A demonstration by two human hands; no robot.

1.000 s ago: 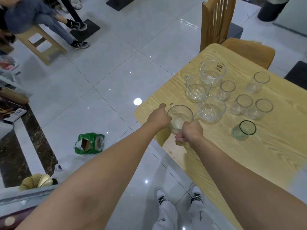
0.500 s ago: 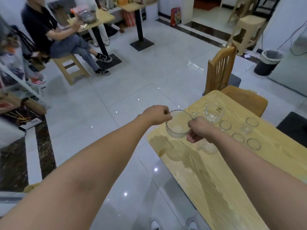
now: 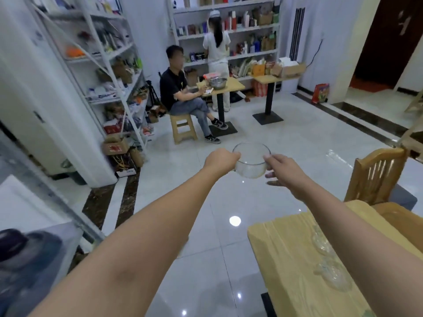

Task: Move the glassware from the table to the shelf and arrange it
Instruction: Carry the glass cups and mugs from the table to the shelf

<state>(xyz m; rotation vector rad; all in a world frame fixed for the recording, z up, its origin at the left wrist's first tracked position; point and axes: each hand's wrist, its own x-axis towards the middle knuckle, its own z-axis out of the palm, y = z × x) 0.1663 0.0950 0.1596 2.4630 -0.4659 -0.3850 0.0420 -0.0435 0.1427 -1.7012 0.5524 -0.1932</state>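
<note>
Clamping glass bowl rim with left hand, pinching opposite rim with right hand. Holding it between both, over floor.

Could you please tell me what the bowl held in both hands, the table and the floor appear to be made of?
The bowl looks like clear, smooth glass: the floor shows through its wall. The table looks like pale wood or wood-grain laminate, from its streaked grain. The floor seems to be glossy white tile, with grout lines and lamp reflections.
</note>
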